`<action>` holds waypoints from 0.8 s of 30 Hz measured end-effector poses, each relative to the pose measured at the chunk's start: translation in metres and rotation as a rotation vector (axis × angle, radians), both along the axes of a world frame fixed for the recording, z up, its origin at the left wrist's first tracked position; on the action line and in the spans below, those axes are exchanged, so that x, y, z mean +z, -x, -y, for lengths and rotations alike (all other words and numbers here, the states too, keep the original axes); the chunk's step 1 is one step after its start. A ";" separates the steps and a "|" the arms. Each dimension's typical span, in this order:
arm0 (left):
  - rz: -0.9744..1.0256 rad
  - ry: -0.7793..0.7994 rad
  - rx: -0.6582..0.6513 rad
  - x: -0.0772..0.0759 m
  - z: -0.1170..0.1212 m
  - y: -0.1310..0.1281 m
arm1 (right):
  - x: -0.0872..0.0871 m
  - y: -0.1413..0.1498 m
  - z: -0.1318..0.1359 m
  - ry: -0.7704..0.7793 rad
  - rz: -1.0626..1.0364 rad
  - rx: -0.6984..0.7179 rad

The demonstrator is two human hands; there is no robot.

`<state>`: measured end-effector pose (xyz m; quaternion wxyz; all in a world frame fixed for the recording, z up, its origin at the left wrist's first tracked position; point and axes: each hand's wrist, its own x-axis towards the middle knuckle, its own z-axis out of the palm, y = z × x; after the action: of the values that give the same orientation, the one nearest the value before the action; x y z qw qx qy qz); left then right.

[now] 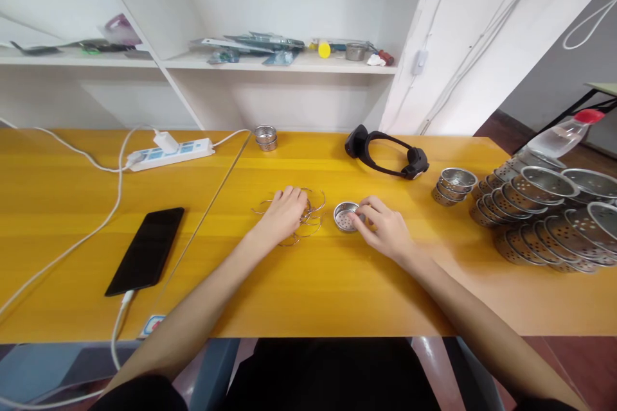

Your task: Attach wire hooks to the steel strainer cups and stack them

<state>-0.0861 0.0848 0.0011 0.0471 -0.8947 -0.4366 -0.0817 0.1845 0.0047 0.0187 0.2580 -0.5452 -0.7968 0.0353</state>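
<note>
A loose heap of thin curved metal wires (315, 219) lies on the yellow table. My left hand (288, 209) is over the heap, fingers bent down into it; its fingertips are hidden, so I cannot see what they grip. Just right of the wires sits a small round metal strainer basket (344, 221) with holes in its bottom. My right hand (384, 226) reaches it from the right, thumb and forefinger at its rim, closed on the edge.
Stacks of perforated metal baskets (540, 199) and a clear bottle (559, 138) stand at the right. Behind are a black headset (385, 154) and two small baskets (266, 137). A phone (145, 250), power strip (171, 154) and white cables occupy the left.
</note>
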 end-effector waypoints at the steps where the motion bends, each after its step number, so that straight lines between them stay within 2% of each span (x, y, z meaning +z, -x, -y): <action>1: 0.015 0.000 0.013 0.001 0.000 0.000 | 0.001 0.000 0.000 0.003 -0.004 -0.016; 6: 0.262 0.118 0.045 0.010 -0.004 0.002 | 0.004 -0.002 -0.002 0.071 -0.050 -0.027; 11: 0.708 0.285 -0.058 0.012 0.004 -0.008 | -0.004 -0.005 -0.007 0.201 -0.158 0.093; 14: 0.931 0.333 -0.139 0.009 0.016 -0.023 | -0.006 -0.004 -0.006 0.215 -0.184 0.136; 16: 1.006 0.376 -0.187 0.008 0.024 -0.032 | -0.002 -0.003 -0.005 0.161 -0.153 0.168; 20: 1.066 0.468 -0.245 0.007 0.037 -0.042 | 0.012 -0.003 0.001 -0.052 -0.073 0.278; 24: 1.138 0.509 -0.298 0.007 0.048 -0.049 | 0.014 0.003 0.008 -0.117 -0.215 0.402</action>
<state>-0.0372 0.0368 0.0081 -0.4177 -0.7458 -0.2699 -0.4433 0.1811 -0.0031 0.0323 0.3603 -0.3527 -0.8581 0.0975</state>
